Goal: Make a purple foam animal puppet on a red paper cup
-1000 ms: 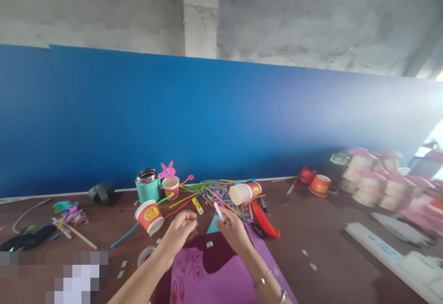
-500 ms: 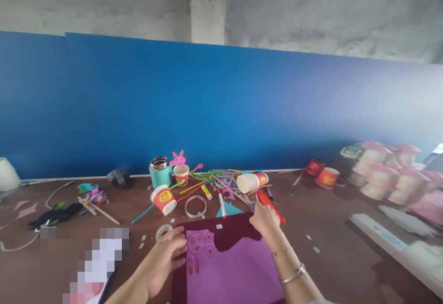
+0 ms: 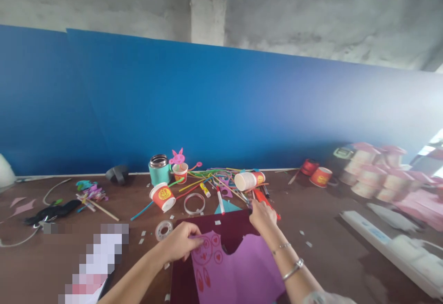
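Observation:
My left hand (image 3: pixel 183 241) pinches the upper left corner of a purple sheet (image 3: pixel 249 267) and lifts it slightly. Red outlines are drawn on that sheet: a round face (image 3: pixel 203 252), small circles with hearts and two ear shapes. A curved piece is cut out of its top edge. Under it lies a dark maroon board (image 3: pixel 182 271). My right hand (image 3: pixel 263 216) is closed around scissors, whose metal blades (image 3: pixel 246 199) poke out past the fingers; the handles are hidden. A red-capped white marker (image 3: pixel 220 201) rests on the table beyond the sheet.
Behind the sheet lie a tape roll (image 3: pixel 164 230), a clear ring (image 3: pixel 194 204), a glue stick (image 3: pixel 205 189), straws and paper cups (image 3: pixel 162 197). A teal flask (image 3: pixel 159 170) stands there. Rightward are a power strip (image 3: pixel 374 235) and stacked cups (image 3: pixel 370 179). A blue partition (image 3: pixel 221 105) rises behind.
My right hand has put the marker down and moved right, closing on the scissors. My left hand, open half a second ago, now holds the purple sheet's corner, which has shifted and lifted.

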The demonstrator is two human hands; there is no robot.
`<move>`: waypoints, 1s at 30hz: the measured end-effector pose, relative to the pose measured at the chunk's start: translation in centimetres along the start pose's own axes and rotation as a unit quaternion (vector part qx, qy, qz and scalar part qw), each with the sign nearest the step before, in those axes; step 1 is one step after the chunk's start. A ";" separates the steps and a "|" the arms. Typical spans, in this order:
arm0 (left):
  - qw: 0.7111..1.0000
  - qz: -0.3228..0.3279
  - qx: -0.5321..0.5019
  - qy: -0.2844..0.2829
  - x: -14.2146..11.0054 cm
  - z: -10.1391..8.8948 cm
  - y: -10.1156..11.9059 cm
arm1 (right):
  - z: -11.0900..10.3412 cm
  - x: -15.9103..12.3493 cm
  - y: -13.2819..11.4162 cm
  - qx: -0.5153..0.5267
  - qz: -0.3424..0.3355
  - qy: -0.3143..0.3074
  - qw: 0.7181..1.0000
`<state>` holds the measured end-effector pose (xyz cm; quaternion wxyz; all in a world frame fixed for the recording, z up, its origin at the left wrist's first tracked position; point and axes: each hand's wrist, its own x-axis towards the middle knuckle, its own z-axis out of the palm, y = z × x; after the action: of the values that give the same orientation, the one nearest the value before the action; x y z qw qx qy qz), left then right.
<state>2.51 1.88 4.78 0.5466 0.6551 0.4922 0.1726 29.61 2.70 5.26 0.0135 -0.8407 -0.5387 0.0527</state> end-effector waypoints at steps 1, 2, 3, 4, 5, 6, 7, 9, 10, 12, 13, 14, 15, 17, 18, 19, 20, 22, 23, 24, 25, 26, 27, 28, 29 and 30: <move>1.000 0.010 0.008 -0.004 -0.1 -0.2 0.1 | 0.0 0.0 0.0 0.000 -0.001 -0.002 1.000; 1.000 0.021 0.017 -0.003 -0.3 -0.5 0.3 | 0.1 0.0 0.1 0.001 -0.003 -0.004 1.000; 0.999 0.031 0.023 0.003 -0.4 -0.7 0.4 | 0.0 -0.1 0.1 0.002 -0.006 -0.005 1.000; 0.999 0.041 0.026 0.011 -0.5 -0.8 0.5 | -0.1 -0.1 0.1 0.004 -0.011 -0.005 1.000; 0.998 0.050 0.024 0.016 -0.6 -0.9 0.6 | -0.4 -0.1 0.2 0.005 -0.017 -0.005 1.000; 0.998 0.056 0.019 0.014 -0.6 -0.9 0.7 | -0.7 -0.2 0.4 0.006 -0.023 -0.003 1.000; 0.998 0.061 0.013 0.004 -0.5 -0.9 0.7 | -1.1 -0.2 0.5 0.007 -0.027 -0.001 1.000; 0.997 0.064 0.004 -0.029 -0.4 -0.9 0.6 | -2.0 -0.5 1.2 0.008 -0.031 0.006 0.999; 0.997 0.063 -0.002 -0.040 -0.3 -0.9 0.4 | -2.5 -0.7 1.7 0.008 -0.031 0.011 0.999; 0.997 0.058 -0.008 -0.048 -0.3 -1.3 0.2 | -3.5 -1.1 2.8 0.011 -0.040 0.023 0.999; 0.997 0.057 -0.011 -0.044 -0.3 -1.6 0.1 | -4.0 -1.4 3.4 0.016 -0.048 0.029 0.998; 0.997 0.060 -0.017 -0.036 -0.2 -1.9 0.1 | -4.5 -1.6 4.0 0.031 -0.063 0.037 0.997; 0.997 0.068 -0.027 -0.027 -0.2 -2.2 0.1 | -4.9 -1.8 4.4 0.085 -0.071 0.049 0.993; 0.992 0.099 -0.074 -0.004 -0.1 -2.5 0.2 | -5.8 -2.4 4.9 0.271 -0.088 0.099 0.954; 0.987 0.114 -0.111 0.015 0.1 -2.5 0.3 | -6.2 -2.8 4.9 0.383 -0.094 0.136 0.909; 0.980 0.128 -0.150 0.036 0.3 -2.4 0.3 | -6.5 -3.3 4.7 0.481 -0.096 0.178 0.853; 0.970 0.140 -0.189 0.067 0.6 -2.2 0.2 | -6.9 -4.0 4.4 0.555 -0.099 0.205 0.801; 0.945 0.165 -0.244 0.144 1.2 -1.5 0.0 | -7.2 -5.5 3.5 0.642 -0.118 0.167 0.739; 0.934 0.175 -0.256 0.178 1.5 -1.2 -0.2 | -7.1 -6.2 2.9 0.664 -0.134 0.123 0.725; 0.924 0.182 -0.266 0.209 1.7 -0.8 -0.3 | -6.8 -7.0 2.3 0.673 -0.159 0.052 0.720; 0.914 0.187 -0.273 0.233 1.8 -0.5 -0.5 | -6.3 -7.7 1.7 0.668 -0.193 -0.036 0.718; 0.906 0.191 -0.281 0.252 1.8 -0.3 -0.6 | -5.5 -8.3 1.2 0.645 -0.232 -0.135 0.716; 0.899 0.194 -0.289 0.266 1.9 -0.1 -0.7 | -4.6 -8.7 0.6 0.612 -0.259 -0.227 0.712; 0.892 0.197 -0.296 0.279 1.8 0.0 -0.7 | -3.4 -9.1 0.1 0.571 -0.268 -0.311 0.711; 0.886 0.198 -0.302 0.289 1.8 0.1 -0.8 | -2.1 -9.3 -0.5 0.548 -0.252 -0.359 0.712; 0.882 0.198 -0.308 0.297 1.8 0.2 -0.8 | -0.8 -9.5 -1.1 0.543 -0.231 -0.382 0.711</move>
<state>3.07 3.17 3.44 0.5030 0.4556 0.4137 0.6068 24.81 -5.40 6.88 0.2726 -0.4460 -0.5536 0.6483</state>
